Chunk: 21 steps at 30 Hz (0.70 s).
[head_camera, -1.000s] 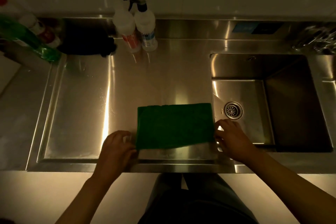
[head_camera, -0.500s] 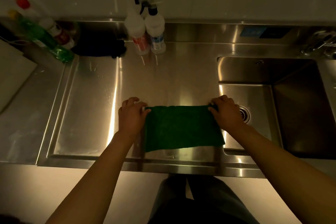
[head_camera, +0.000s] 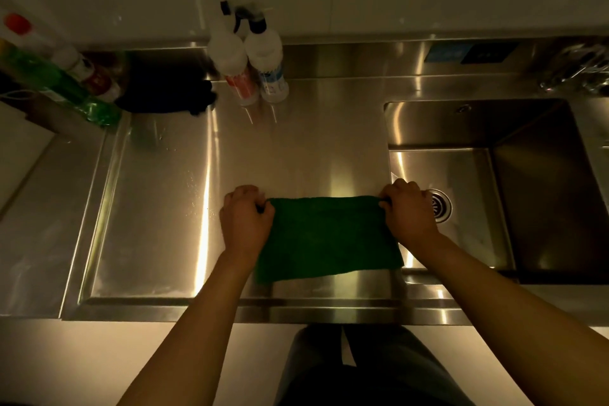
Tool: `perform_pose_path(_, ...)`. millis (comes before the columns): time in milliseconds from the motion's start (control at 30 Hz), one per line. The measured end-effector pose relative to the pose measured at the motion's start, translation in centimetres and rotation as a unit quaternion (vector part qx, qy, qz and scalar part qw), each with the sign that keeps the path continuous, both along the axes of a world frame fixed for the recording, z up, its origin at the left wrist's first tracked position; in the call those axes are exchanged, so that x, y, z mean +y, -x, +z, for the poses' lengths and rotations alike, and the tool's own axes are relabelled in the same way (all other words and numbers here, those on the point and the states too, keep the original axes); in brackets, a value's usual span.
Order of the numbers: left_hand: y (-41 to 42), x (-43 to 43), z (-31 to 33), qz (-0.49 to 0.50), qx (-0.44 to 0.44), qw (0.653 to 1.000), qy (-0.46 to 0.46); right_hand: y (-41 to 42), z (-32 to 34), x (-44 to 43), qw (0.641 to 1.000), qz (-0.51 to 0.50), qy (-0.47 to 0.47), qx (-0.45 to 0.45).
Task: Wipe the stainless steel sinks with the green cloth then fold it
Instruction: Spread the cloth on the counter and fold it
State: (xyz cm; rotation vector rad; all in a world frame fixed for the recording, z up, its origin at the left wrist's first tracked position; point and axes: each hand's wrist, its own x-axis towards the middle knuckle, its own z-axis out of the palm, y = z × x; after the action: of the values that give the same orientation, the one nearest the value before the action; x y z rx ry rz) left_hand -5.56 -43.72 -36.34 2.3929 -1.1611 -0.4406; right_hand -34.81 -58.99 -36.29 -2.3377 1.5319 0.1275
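The green cloth (head_camera: 328, 237) lies as a flat rectangle on the steel counter, just left of the deep sink (head_camera: 534, 194). My left hand (head_camera: 245, 219) pinches its far left corner. My right hand (head_camera: 410, 211) pinches its far right corner, at the sink's left rim. Both sets of fingers are curled over the far edge. The near edge of the cloth lies free on the steel. A round drain (head_camera: 440, 206) shows in the sink floor just past my right hand.
Two white spray bottles (head_camera: 250, 56) stand at the back of the counter. A dark cloth (head_camera: 164, 92) and green and red bottles (head_camera: 66, 82) sit at the back left. A shallow drainboard basin (head_camera: 145, 208) fills the left. The tap (head_camera: 580, 72) is at the far right.
Both hands went from the cloth's near corners to its far corners. The cloth now looks shorter front to back, and both hands grip its far edge.
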Motion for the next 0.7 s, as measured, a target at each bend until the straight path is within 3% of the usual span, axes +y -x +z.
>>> perform_pose_path(167, -3.3, 0.0, 0.6, 0.056, -0.033, 0.998, -0.009, 0.9, 0.2, -0.9, 0.999, -0.031, 0.021, 0.001)
perform_pose_path(333, -3.3, 0.0, -0.3, 0.071, 0.014, 0.996, -0.052, -0.2, 0.1, -1.9, 0.999, -0.048, 0.002, -0.013)
perform_pose_path(467, -3.8, -0.4, 0.2, 0.096, 0.007, 0.995, 0.030, -0.3, -0.1, -2.0, 0.996, -0.059, -0.011, -0.071)
perform_pose_path(567, -3.7, -0.6, 0.3, 0.018, -0.002, 0.999, 0.045, 0.8, 0.0, -1.5, 0.987, -0.097, -0.042, -0.123)
perform_pose_path(700, -2.9, -0.9, -1.0, -0.150, -0.050, 0.987, -0.033, 1.7, -0.2, -0.3, 0.991, -0.032, -0.071, -0.108)
